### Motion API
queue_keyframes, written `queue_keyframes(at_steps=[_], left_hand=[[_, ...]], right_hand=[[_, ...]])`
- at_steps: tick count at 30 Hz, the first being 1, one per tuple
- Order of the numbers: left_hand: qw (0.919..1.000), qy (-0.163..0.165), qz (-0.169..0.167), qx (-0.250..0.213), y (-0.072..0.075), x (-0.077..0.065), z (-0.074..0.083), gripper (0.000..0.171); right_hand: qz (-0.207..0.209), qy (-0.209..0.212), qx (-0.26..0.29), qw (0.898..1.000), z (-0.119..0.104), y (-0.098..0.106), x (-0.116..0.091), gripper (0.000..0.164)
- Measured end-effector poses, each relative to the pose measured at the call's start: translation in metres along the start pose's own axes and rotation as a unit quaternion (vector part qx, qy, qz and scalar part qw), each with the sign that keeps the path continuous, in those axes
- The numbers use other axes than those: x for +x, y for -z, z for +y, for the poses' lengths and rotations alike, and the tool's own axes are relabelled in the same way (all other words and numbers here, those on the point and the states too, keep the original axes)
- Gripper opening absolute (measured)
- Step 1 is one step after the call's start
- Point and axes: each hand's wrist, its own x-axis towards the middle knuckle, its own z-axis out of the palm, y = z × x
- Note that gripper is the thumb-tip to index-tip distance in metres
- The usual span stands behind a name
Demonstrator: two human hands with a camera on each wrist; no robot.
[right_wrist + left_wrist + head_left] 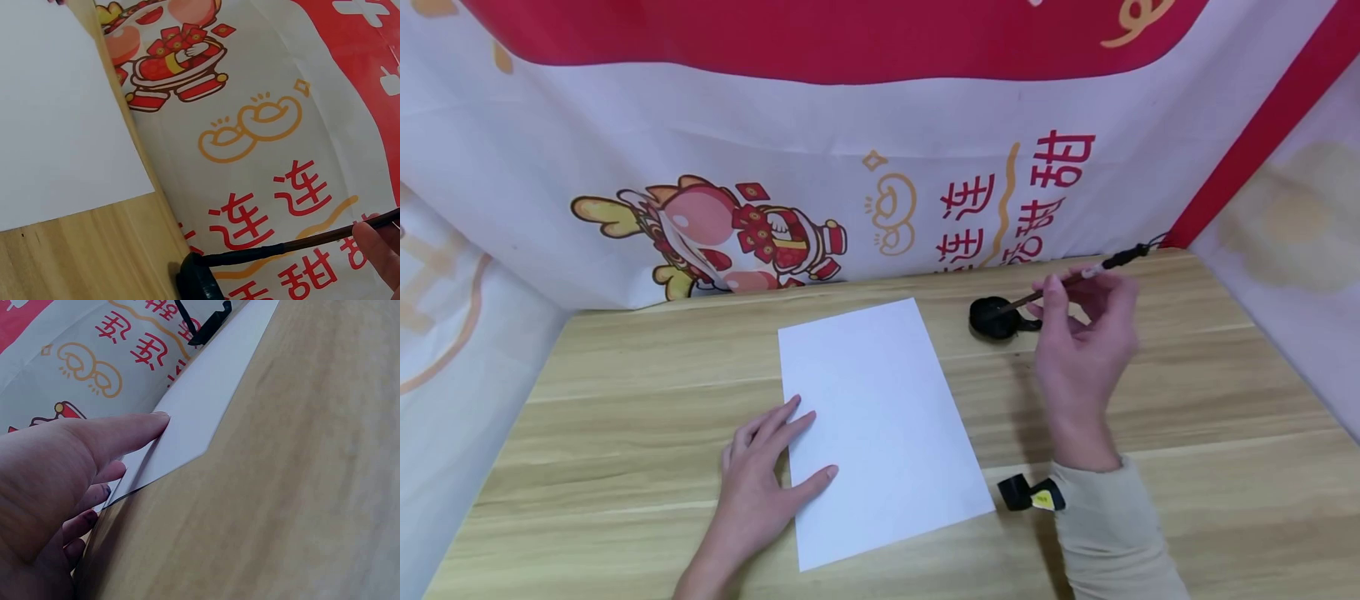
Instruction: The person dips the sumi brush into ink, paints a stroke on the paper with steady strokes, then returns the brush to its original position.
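Note:
A blank sheet of white paper (880,425) lies on the wooden table. My left hand (760,483) rests on its left edge with thumb and fingers spread; in the left wrist view the thumb (134,432) lies along the sheet. My right hand (1086,350) pinches a calligraphy brush (1026,300) by its brown shaft, above the table at the right. The dark bristles slant down to a small black ink dish (988,330) beyond the paper's right edge. In the right wrist view the brush (312,241) reaches the dish's rim (199,281).
A printed cloth backdrop (820,117) with red characters and a cartoon figure hangs along the table's far edge. White cloth stands on both sides. A small black device with a yellow label (1042,499) sits by the right cuff, near the paper's lower right corner.

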Motion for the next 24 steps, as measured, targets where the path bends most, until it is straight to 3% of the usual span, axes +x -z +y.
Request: queue_keyframes(at_steps=[21,24], left_hand=[[1.0,-0.003,-0.001,-0.004,-0.0014,0.0002,-0.0002,0.071],[1.0,-0.001,-0.002,-0.004,-0.0009,0.0002,-0.0008,0.071]], right_hand=[[0.017,-0.01,0.023,1.0,0.0018,0.0018,0.0018,0.022],[0.016,0.007,0.014,1.0,0.0021,0.0033,0.0028,0.024]])
